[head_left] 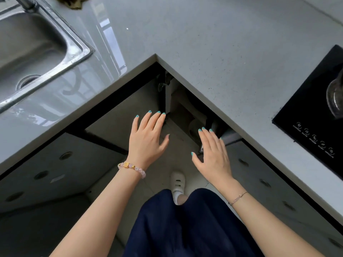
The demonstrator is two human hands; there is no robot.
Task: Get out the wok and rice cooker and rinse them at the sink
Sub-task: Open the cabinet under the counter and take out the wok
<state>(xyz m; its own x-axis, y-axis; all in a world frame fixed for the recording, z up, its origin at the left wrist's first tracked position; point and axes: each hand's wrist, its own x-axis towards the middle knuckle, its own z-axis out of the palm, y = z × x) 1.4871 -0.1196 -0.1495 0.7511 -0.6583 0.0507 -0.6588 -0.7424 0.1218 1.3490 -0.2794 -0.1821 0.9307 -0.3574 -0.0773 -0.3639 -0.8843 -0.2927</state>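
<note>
While you stand at the inner corner of the countertop [204, 43], both your hands hang out in front of you over the gap below its edge, palms down. Your left hand [146, 140] is fully open, fingers straight and slightly fanned, thumb out to the side, holding nothing; its fingertips sit at the dark edge of the corner cabinet opening [185, 112], contact cannot be told. Your right hand [213, 156] is just as open, fingers straight and close together, thumb spread, nothing in it; its fingertips lie near a grey piece under the counter lip, touch unclear. The two hands are apart, with floor showing between them. Just past the right fingertips a pale rounded shape [194, 127] sits inside the cabinet, too dim to identify. The sink [27, 43] is far up and to the left of your left hand, set in the counter, basin bare steel. A black cooktop [306, 117] lies to the right of your right hand. A bead bracelet [132, 168] is on the left wrist, a thin chain [238, 197] on the right. Below the hands are a white shoe [177, 180] and dark blue fabric [185, 229]. The counter overhang hides most of the cabinet interior.
</note>
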